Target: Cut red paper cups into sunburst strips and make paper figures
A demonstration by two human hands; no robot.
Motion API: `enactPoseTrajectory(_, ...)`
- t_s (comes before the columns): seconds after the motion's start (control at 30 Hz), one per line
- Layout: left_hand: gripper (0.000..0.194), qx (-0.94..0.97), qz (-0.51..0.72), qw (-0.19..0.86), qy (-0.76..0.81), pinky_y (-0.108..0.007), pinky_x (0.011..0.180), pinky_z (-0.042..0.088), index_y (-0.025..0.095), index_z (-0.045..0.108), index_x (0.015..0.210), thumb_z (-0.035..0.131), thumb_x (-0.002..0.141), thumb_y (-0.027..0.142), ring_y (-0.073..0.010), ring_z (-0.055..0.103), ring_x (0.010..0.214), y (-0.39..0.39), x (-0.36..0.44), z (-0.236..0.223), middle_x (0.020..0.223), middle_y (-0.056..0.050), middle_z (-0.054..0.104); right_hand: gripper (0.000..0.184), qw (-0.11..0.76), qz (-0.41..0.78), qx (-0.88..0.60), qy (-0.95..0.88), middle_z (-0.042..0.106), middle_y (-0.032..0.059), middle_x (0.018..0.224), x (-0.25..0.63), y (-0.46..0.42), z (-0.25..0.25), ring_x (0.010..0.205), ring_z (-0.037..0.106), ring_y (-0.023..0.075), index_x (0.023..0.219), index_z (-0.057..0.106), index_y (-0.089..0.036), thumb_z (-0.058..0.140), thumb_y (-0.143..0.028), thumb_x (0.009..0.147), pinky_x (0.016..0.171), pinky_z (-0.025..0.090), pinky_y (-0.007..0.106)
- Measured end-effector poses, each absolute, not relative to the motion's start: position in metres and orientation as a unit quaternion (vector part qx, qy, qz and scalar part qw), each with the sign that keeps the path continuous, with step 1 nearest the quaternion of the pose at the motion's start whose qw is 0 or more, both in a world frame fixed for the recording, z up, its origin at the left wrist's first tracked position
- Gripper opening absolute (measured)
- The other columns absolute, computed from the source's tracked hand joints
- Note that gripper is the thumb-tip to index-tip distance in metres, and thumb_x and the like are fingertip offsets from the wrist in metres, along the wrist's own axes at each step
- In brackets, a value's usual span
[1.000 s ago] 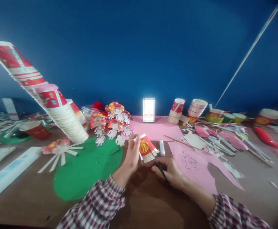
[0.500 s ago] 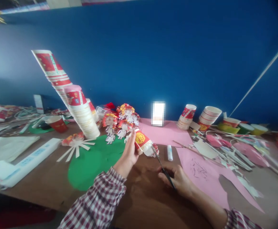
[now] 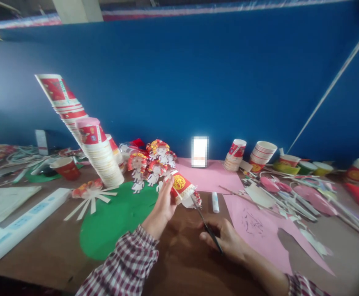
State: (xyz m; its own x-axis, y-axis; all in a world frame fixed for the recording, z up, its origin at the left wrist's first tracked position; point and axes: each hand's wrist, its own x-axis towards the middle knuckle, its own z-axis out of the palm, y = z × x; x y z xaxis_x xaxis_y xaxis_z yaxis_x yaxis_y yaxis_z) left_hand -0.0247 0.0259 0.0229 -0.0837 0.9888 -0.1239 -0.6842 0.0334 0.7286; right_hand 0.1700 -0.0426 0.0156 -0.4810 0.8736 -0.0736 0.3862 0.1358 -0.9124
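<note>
My left hand [image 3: 164,204] is closed around a red and white paper cup [image 3: 182,185] with a yellow emblem, tipped on its side with one end facing right. In my right hand [image 3: 225,238] is a slim pair of scissors [image 3: 204,220], seen nearly edge-on, with dark handles. Their tips meet the cup's pale right end; whether the blades are parted cannot be made out. Just below and behind the cup lies a paper cutout with a patterned red edge [image 3: 197,200]. A white glue stick [image 3: 215,202] lies to the right of it.
Tall nested cup stacks [image 3: 97,152] lean at left, near a cup cut into strips [image 3: 90,193]. Green paper [image 3: 111,230] and pink paper [image 3: 259,230] flank my hands. Paper figures [image 3: 156,168], a blurred bright rectangle [image 3: 199,152] and short cup stacks [image 3: 262,154] line the blue wall.
The whole view has shifted slightly, so the table things sit a little lower and further left. Both hands keep their hold, with the scissors still at the cup's end.
</note>
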Motion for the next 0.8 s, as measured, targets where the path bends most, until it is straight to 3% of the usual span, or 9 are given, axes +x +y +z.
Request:
enactPoseTrajectory(0.23,0.037,0.234,0.643,0.636,0.358,-0.020,0.058,0.052,0.020,0.062,0.097,0.074,0.071,0.044,-0.0094,0.063,0.065,0.020,-0.017,0.025,0.081,0.001,0.066,0.041,0.264,0.478,-0.446,-0.709,0.052,-0.0008,0.062,0.170,-0.041,0.016,0.057,0.042,0.0115,0.090,0.068,-0.011,0.065,-0.049,0.075,0.054,0.035,0.023)
enactPoseTrajectory(0.43,0.039,0.234,0.630,0.634,0.384,-0.011,0.041,0.038,0.020,0.059,0.086,0.080,0.064,0.044,-0.0048,0.057,0.051,0.012,-0.009,0.032,0.065,0.006,0.060,0.043,0.282,0.473,-0.436,-0.712,0.054,0.0005,0.065,0.172,-0.041,0.014,0.061,0.042,0.0122,0.089,0.069,-0.012,0.065,-0.052,0.075,0.055,0.035,0.023)
enactPoseTrajectory(0.8,0.036,0.280,0.604,0.641,0.383,-0.020,0.058,0.051,0.021,0.059,0.092,0.073,0.071,0.047,-0.0105,0.060,0.064,0.012,-0.006,0.022,0.079,0.000,0.062,0.043,0.308,0.490,-0.415,-0.702,0.060,0.0021,0.071,0.173,-0.039,0.006,0.063,0.048,0.0125,0.091,0.069,-0.012,0.067,-0.052,0.076,0.058,0.040,0.023)
